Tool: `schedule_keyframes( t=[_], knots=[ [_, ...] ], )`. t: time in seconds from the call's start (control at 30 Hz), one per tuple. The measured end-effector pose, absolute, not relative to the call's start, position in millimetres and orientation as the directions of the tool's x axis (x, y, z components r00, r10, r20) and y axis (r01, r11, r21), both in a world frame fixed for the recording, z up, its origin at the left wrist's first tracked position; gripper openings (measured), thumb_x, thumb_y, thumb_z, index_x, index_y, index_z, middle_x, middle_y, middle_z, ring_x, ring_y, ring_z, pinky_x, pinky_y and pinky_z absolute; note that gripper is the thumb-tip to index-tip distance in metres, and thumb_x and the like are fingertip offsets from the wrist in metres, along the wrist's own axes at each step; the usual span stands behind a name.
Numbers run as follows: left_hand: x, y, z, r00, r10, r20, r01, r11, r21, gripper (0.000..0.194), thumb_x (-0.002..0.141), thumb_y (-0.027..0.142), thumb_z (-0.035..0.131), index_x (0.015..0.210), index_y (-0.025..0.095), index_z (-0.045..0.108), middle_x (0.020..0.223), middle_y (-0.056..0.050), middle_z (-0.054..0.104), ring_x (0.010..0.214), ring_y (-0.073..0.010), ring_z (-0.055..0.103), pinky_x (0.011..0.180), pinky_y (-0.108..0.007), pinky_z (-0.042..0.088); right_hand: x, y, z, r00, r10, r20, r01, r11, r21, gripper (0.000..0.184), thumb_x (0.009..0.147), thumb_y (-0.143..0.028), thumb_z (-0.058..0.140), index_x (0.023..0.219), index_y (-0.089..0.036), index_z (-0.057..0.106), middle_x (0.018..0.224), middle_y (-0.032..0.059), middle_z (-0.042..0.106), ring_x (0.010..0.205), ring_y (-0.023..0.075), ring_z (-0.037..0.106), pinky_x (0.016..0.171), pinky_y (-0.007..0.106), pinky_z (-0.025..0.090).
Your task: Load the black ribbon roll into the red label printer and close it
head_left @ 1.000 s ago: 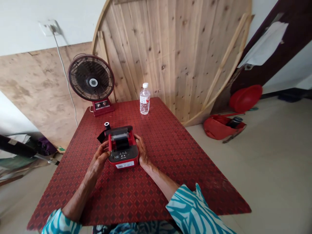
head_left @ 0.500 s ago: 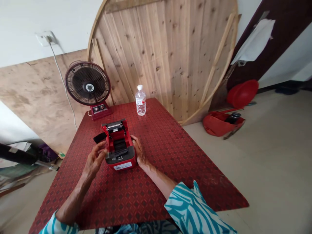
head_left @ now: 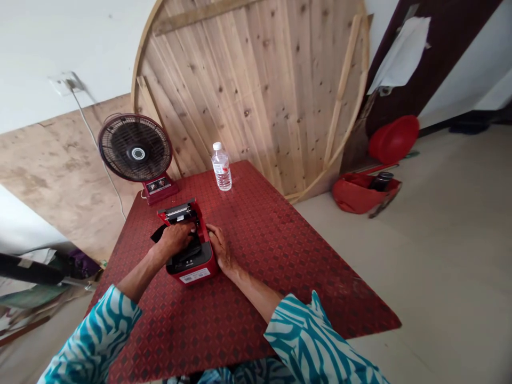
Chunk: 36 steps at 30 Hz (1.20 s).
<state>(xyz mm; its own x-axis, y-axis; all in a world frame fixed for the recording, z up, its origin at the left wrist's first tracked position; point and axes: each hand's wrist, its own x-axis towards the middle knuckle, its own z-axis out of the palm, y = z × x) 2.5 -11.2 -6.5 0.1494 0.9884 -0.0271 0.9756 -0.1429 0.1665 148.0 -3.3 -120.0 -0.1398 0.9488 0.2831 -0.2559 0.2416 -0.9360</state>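
Observation:
A red and black label printer (head_left: 191, 272) stands on the table with its lid (head_left: 178, 212) raised. My left hand (head_left: 176, 238) reaches over its left side into the open compartment. Its fingers are bent together near the right lid hinge; their tips are hidden, and what they hold, if anything, cannot be made out. Along the printer's right wall lies my right hand (head_left: 220, 249), its fingers curved round the side and gripping it. A flat black piece (head_left: 158, 233) sticks out behind my left hand, partly covered.
A dark red fan (head_left: 138, 154) and a clear water bottle (head_left: 222, 173) stand at the back of the red patterned table (head_left: 256, 298). A large round wooden board (head_left: 248, 101) leans on the wall behind. On the floor at right is a red bag (head_left: 352, 194).
My left hand has moved from the printer's left side up and right into its open compartment. My right hand stays on the right side. The view has shifted slightly.

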Motion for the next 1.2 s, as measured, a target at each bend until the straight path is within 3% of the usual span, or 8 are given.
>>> schedule_keyframes(
  t=[0.2,0.43,0.57,0.7,0.8,0.97,1.07,1.2],
  knots=[
    [5,-18,-5,0.161,0.986,-0.045,0.98,-0.154,0.129,0.022,0.074,0.013,0.058,0.092,0.024,0.064,0.095,-0.009,0.069,0.093,-0.028,0.064,0.078,-0.035,0.046,148,-4,-119,-0.13,0.949,0.288,-0.264,0.247,-0.932,0.036,0.088,-0.047,0.046,0.113,-0.028,0.063,0.112,0.003,0.062,0.112,0.0201,0.053,0.102,0.037,0.038],
    [5,-10,-7,0.2,0.979,-0.05,0.967,-0.188,0.171,0.021,0.066,0.011,0.064,0.084,0.022,0.064,0.089,-0.009,0.07,0.086,-0.0297,0.066,0.072,-0.034,0.047,150,-4,-119,-0.146,0.945,0.291,-0.266,0.246,-0.932,0.036,0.089,-0.046,0.045,0.115,-0.029,0.062,0.114,0.0031,0.063,0.114,0.0202,0.053,0.103,0.037,0.038],
    [4,-25,2,0.191,0.982,0.005,0.962,-0.188,0.199,0.028,0.071,0.013,0.061,0.096,0.025,0.064,0.097,-0.009,0.071,0.093,-0.0301,0.066,0.078,-0.036,0.047,151,-4,-120,-0.157,0.948,0.276,-0.26,0.23,-0.938,0.038,0.088,-0.048,0.045,0.116,-0.027,0.062,0.117,0.0042,0.061,0.115,0.021,0.053,0.104,0.038,0.037],
    [-18,-55,27,0.197,0.962,0.186,0.909,-0.251,0.333,0.039,0.078,0.026,0.06,0.117,0.028,0.06,0.109,-0.006,0.07,0.098,-0.0272,0.066,0.083,-0.035,0.048,151,-5,-119,-0.168,0.952,0.257,-0.269,0.207,-0.941,0.039,0.088,-0.05,0.045,0.115,-0.027,0.061,0.119,0.0044,0.061,0.116,0.0216,0.052,0.105,0.04,0.036],
    [-53,-69,49,0.005,0.943,0.333,0.853,-0.178,0.49,0.04,0.075,0.036,0.064,0.114,0.026,0.064,0.093,-0.005,0.072,0.083,-0.0238,0.068,0.078,-0.034,0.05,151,-5,-120,-0.175,0.956,0.235,-0.271,0.183,-0.945,0.042,0.087,-0.052,0.045,0.116,-0.026,0.061,0.12,0.0051,0.06,0.117,0.0225,0.052,0.105,0.04,0.036],
    [-120,-55,48,-0.393,0.882,0.261,0.601,0.031,0.799,0.041,0.058,0.037,0.073,0.093,0.018,0.061,0.079,-0.003,0.07,0.075,-0.0209,0.067,0.073,-0.032,0.05,152,-4,-125,-0.169,0.959,0.229,-0.253,0.183,-0.95,0.045,0.087,-0.055,0.045,0.117,-0.026,0.06,0.121,0.0053,0.061,0.118,0.0232,0.051,0.106,0.041,0.035],
    [-144,-32,17,-0.445,0.87,0.213,0.532,0.065,0.844,0.044,0.048,0.037,0.076,0.082,0.018,0.057,0.075,-0.001,0.068,0.075,-0.0205,0.067,0.073,-0.033,0.051,152,-3,-127,-0.173,0.959,0.226,-0.24,0.181,-0.954,0.047,0.087,-0.056,0.044,0.118,-0.024,0.059,0.123,0.0058,0.061,0.119,0.0236,0.051,0.106,0.042,0.034],
    [-153,-4,-31,-0.425,0.888,0.176,0.527,0.084,0.846,0.043,0.047,0.042,0.076,0.075,0.019,0.054,0.072,-0.001,0.068,0.075,-0.0215,0.067,0.071,-0.033,0.052,154,-4,-127,-0.194,0.958,0.213,-0.223,0.169,-0.96,0.045,0.089,-0.053,0.043,0.12,-0.024,0.057,0.125,0.0055,0.059,0.12,0.0233,0.051,0.106,0.041,0.035]
  ],
)
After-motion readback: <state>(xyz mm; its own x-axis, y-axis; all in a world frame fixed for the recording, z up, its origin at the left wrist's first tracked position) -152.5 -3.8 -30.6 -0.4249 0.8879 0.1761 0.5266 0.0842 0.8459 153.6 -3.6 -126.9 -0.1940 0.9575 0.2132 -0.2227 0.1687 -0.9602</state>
